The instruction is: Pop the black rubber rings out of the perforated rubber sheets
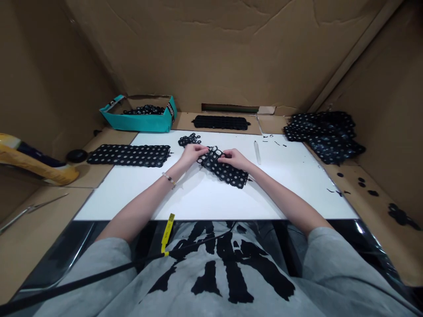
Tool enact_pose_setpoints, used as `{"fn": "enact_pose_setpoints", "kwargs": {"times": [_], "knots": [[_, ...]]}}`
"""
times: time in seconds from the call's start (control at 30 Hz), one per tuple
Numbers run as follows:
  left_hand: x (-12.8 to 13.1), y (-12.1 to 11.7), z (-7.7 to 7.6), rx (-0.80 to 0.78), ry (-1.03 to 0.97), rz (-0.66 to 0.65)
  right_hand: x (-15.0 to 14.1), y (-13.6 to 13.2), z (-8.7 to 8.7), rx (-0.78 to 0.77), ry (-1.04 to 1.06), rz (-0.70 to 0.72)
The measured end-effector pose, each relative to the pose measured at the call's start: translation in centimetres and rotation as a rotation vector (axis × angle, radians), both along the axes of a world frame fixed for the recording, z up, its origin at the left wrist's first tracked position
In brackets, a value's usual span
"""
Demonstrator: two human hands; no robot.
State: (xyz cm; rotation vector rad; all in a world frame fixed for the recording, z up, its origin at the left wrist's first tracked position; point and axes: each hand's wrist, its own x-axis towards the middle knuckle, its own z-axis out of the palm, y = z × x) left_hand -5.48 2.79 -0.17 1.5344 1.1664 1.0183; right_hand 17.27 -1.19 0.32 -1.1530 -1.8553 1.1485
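Both hands are at a black perforated strip (228, 172) that lies aslant on the white board (132, 198), its round holes showing pale. At its upper left end, my left hand (194, 152) is closed, with finger and thumb pinching the edge. My right hand (234, 158) also pinches, on the upper edge of the same strip. Just beyond my left hand sits a small heap of black rings (189, 140). A similar black strip (130, 156) lies flat to the left. To the right of my right hand is a slim whitish stick-like tool (257, 152).
A teal box (139, 122) holds more black rings at the back left. A dark strip (220, 123) lies at the back, and stacked perforated pieces (324, 134) at the right. Tweezers (31, 209) and a yellow bottle (39, 163) are on the left. Cardboard walls enclose the board.
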Motion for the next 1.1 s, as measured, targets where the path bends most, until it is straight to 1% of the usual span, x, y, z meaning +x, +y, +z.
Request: {"fn": "enact_pose_setpoints", "kwargs": {"times": [0.07, 0.2, 0.23, 0.27, 0.3, 0.4, 0.5, 0.57, 0.6, 0.7, 0.77, 0.8, 0.9, 0.97, 1.03, 1.1], "knots": [[-1.1, 1.1, 0.4, 0.066, 0.017, 0.118, -0.1, 0.0, 0.0, -0.017, 0.018, -0.02], [-4.7, 3.1, 1.5, 0.309, 0.155, 0.384, -0.1, -0.1, -0.3, -0.046, 0.035, -0.027], [-5.6, 3.5, 1.6, 0.356, 0.201, 0.433, -0.1, -0.2, -0.4, -0.047, 0.037, -0.036], [-6.5, 3.8, 1.7, 0.388, 0.244, 0.445, -0.1, -0.2, -0.5, -0.045, 0.042, -0.046], [-7.2, 4.0, 1.6, 0.406, 0.286, 0.438, -0.1, -0.2, -0.5, -0.043, 0.046, -0.052], [-8.4, 4.3, 1.4, 0.405, 0.41, 0.343, -0.3, -0.3, -0.5, -0.03, 0.039, -0.077], [-8.0, 3.8, 1.7, 0.464, 0.525, 0.327, -0.5, -0.5, -0.4, -0.015, 0.012, -0.131], [-6.6, 2.8, 2.3, 0.536, 0.552, 0.283, -0.7, -0.7, -0.4, 0.0, 0.008, -0.149], [-5.7, 2.2, 2.6, 0.561, 0.547, 0.225, -0.7, -0.7, -0.4, 0.009, 0.01, -0.148], [-2.4, -0.3, 3.1, 0.522, 0.51, -0.062, -0.9, -0.8, -0.5, 0.035, 0.036, -0.124], [-0.2, -2.0, 2.9, 0.479, 0.474, -0.201, -1.0, -0.8, -0.5, 0.051, 0.059, -0.098], [0.7, -2.6, 2.7, 0.458, 0.455, -0.247, -1.0, -0.8, -0.4, 0.056, 0.071, -0.085], [2.1, -3.8, 2.4, 0.367, 0.344, -0.203, -0.8, -0.7, 0.1, 0.047, 0.095, -0.017], [2.3, -3.9, 2.3, 0.309, 0.291, -0.161, -0.3, -0.6, 0.5, 0.004, 0.107, 0.067], [2.2, -3.8, 2.4, 0.291, 0.278, -0.161, 0.3, -0.4, 0.7, -0.061, 0.089, 0.138], [2.0, -3.5, 2.3, 0.289, 0.261, -0.169, 0.8, -0.2, 0.8, -0.113, 0.032, 0.162]]}}
